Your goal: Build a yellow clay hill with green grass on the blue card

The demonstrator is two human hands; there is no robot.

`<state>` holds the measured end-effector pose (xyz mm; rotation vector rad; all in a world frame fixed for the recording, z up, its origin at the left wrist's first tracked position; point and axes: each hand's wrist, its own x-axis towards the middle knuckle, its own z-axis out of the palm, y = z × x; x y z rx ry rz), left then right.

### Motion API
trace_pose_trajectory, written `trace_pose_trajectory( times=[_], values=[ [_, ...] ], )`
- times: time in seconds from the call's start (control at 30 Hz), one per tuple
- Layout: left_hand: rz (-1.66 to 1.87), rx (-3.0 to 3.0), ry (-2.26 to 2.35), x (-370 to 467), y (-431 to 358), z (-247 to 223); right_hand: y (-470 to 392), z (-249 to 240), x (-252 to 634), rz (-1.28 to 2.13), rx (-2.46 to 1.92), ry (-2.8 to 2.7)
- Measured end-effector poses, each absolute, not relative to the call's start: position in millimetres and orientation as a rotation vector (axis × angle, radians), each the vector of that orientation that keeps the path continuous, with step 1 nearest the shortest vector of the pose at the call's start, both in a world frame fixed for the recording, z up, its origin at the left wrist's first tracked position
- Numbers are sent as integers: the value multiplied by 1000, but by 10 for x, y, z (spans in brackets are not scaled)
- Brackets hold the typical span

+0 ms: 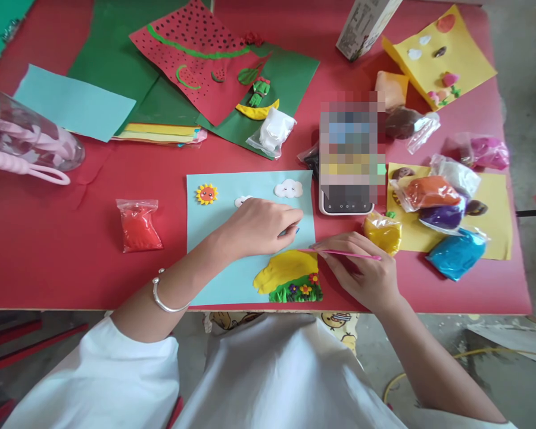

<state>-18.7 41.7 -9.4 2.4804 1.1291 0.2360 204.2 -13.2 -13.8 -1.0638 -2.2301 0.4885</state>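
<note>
A light blue sheet (223, 256) lies before me with clay shapes on it: an orange sun with yellow rays (206, 194), a white cloud (288, 189), a second cloud (243, 201) partly behind my hand, a yellow clay mound (286, 268), and green clay grass with small flowers (295, 290). Over the sheet's middle, my left hand (268, 225) is closed with its fingertips together; a tiny blue spot shows there, too small to name. My right hand (361, 268) grips a thin pink modelling tool (351, 255), its tip at the mound's upper edge.
A phone (346, 205) with a blurred screen stands behind the sheet. Bagged clay lies around: red (140, 226), white (274, 131), yellow (384, 233), blue (458, 254). A clear bottle (36, 134) is left; a watermelon picture (201, 59), yellow cards (446, 56) and a carton (366, 27) lie beyond.
</note>
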Motion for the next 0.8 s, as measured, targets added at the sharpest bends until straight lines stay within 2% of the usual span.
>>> trace_pose_trajectory(
  times=[0.8],
  values=[
    [247, 2508, 1098, -196, 428, -105, -255, -166, 2173, 331, -1148, -2155]
  ],
)
